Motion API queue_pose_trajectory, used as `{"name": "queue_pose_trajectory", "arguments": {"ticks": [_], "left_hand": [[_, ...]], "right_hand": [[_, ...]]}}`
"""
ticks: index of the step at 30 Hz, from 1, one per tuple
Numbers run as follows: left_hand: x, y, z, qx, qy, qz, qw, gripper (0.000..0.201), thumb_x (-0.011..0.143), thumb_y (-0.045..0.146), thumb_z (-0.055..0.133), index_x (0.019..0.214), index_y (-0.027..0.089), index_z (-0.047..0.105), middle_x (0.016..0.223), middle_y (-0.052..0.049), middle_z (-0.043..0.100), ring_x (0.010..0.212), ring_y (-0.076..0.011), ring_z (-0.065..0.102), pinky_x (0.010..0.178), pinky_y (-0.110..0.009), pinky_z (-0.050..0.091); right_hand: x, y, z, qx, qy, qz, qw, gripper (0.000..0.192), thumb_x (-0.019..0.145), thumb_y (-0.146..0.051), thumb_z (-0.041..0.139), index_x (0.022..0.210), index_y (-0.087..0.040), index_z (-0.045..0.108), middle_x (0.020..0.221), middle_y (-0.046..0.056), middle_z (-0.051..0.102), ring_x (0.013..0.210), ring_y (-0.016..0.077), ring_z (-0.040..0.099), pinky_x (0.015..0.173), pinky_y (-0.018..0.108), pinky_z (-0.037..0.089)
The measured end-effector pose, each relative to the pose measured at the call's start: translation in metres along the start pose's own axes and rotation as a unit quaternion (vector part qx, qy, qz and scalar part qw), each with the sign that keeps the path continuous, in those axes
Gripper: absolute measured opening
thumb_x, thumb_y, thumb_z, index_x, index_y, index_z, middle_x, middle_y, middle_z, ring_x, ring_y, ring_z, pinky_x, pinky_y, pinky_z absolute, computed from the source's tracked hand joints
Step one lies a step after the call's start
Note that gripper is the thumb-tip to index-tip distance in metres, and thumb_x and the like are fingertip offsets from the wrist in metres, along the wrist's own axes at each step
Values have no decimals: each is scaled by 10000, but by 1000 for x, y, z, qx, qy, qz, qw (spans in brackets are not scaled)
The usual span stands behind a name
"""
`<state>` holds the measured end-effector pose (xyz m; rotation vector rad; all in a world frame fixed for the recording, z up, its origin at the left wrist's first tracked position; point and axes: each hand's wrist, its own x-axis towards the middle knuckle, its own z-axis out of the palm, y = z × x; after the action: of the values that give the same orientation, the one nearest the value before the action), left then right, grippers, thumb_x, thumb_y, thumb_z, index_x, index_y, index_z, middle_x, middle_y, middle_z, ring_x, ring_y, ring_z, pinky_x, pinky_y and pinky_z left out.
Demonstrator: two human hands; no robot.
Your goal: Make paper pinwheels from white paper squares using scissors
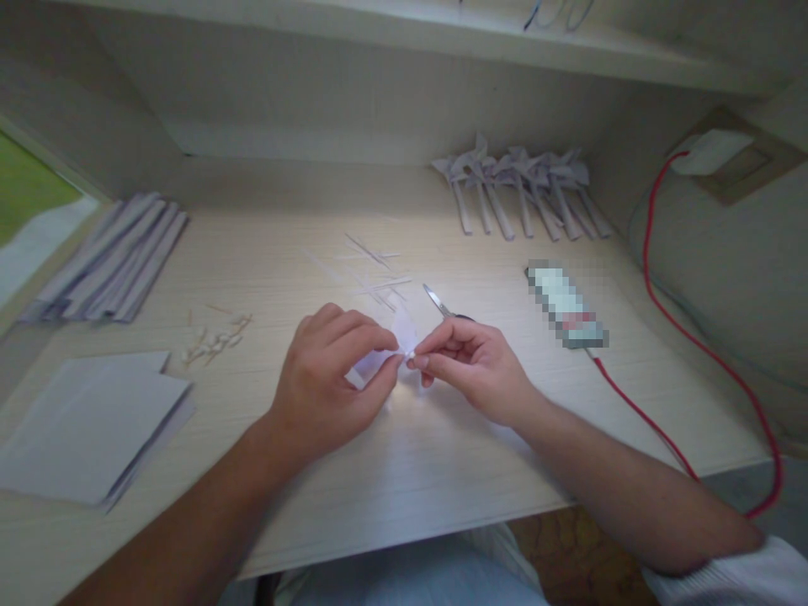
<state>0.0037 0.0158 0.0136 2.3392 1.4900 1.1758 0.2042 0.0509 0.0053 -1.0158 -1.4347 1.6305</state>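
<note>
- Counter (265, 202): pale, light wood grain, front edge running obliquely.
- Back wall (353, 109): plain, off-white, in soft shade.
- Shelf (379, 34): pale, spanned the top of the view.
- Left wall (50, 93): dim; bright green-and-white patch (31, 198) at its edge, nature unclear.
- Right wall (707, 269): greyish, carried an outlet plate (748, 175).
- Floor (584, 555): brown, patterned, partly visible below.
- Light: soft, uneven; brighter on the counter.

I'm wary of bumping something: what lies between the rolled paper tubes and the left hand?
White-tipped sticks lie on the tabletop between the left hand and tubes, head view.
</note>
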Motion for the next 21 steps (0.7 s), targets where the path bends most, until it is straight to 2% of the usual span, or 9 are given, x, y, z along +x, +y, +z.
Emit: {"name": "queue_pose_trajectory", "arguments": {"ticks": [4,10,15,21], "left_hand": [[0,0,-1,73,12,6,997,51,827,252,725,851,273,765,835,-40,673,799,-231,565,759,-430,410],[-1,-1,0,56,-4,10,998,93,839,212,704,865,267,775,852,-46,674,818,-238,558,785,-456,407],[0,-1,0,30,-22,3,999,108,847,202,703,870,275,779,903,-44,679,860,-229,565,813,-449,415],[-1,-2,2,47,-40,12,998,148,879,224,692,928,322,792,945,-34,689,903,-227,574,840,-444,393]], "right_hand": [[0,-1,1,-4,1,3,1000,243,723,-342,877,788,-165,724,671,-2,706,598,133,667,607,276,555],[-1,1,1,-17,0,-4,1000,219,738,-309,869,803,-159,724,679,-2,705,598,129,658,603,269,545],[-3,2,1,-79,4,-47,996,180,779,-288,831,808,-167,702,715,1,694,630,127,647,617,269,527],[-4,2,2,-53,-9,-66,996,256,810,-231,794,1003,-198,631,745,-18,695,658,133,664,645,277,545]]}}
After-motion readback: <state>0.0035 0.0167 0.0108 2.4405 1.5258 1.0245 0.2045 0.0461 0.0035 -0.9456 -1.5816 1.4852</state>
